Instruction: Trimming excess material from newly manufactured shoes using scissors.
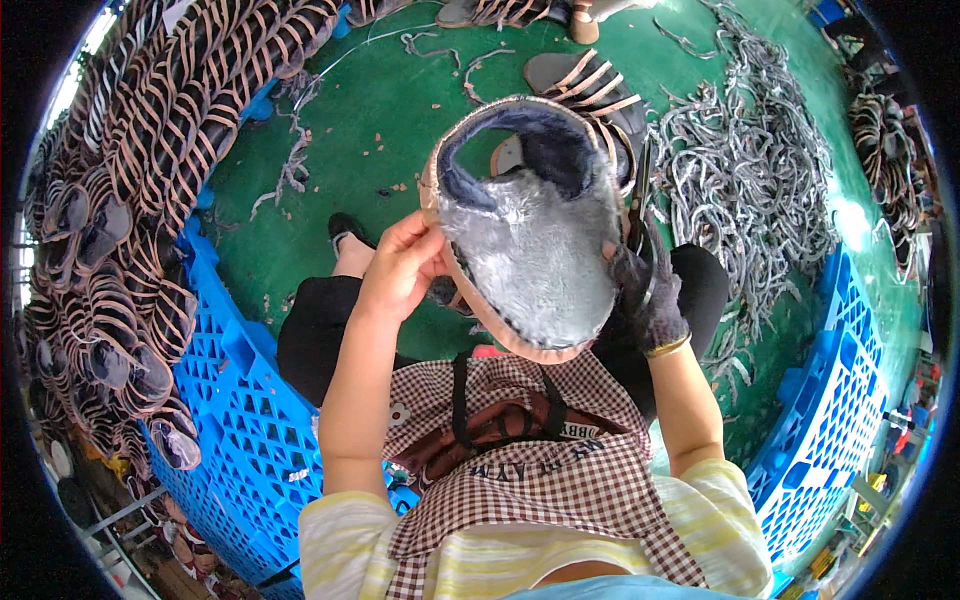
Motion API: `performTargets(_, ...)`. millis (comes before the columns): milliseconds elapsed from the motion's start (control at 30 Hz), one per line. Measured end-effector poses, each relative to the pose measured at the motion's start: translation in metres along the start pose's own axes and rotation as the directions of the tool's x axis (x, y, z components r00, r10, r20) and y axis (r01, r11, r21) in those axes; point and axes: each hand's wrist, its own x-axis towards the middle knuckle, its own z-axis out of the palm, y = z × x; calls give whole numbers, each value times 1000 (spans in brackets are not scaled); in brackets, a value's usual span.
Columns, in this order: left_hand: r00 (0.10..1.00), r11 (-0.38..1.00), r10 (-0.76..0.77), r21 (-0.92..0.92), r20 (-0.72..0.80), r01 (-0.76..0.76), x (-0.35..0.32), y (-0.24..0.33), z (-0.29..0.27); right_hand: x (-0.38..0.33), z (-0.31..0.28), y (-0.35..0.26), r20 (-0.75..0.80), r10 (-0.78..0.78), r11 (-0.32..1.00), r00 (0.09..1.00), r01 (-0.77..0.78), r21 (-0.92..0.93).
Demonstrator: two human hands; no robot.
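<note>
A grey fur-lined slipper with a tan edge is held up in front of my lap, its furry inside facing me. My bare left hand pinches its left rim between thumb and fingers. On the opposite side, my right hand, in a dark glove, is closed round what look like dark scissors, their slim blades pointing away from me. The right thumb rests against the slipper's right edge. The glove partly hides the handles.
Striped slippers are heaped at the left by a blue plastic crate. Grey trimmed strips pile on the green floor at the right. Another blue crate stands right. More slippers lie beyond the held one.
</note>
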Motion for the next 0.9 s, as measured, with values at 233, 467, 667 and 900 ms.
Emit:
performTargets(233, 984, 984, 179, 6, 15, -179, -13, -16, 15, 16, -10, -67, 272, -277, 895, 922, 351, -277)
performTargets(467, 957, 872, 284, 398, 62, -285, -32, -25, 20, 5, 20, -87, 371, -528, 695, 764, 640, -327)
performTargets(667, 968, 931, 222, 271, 114, -246, -37, -26, 7, 4, 4, -103, 674, -4, 916, 739, 273, -293)
performTargets(900, 988, 995, 76, 47, 135, -83, -39, -18, 17, 29, -3, -90, 486, -421, 752, 766, 594, -286)
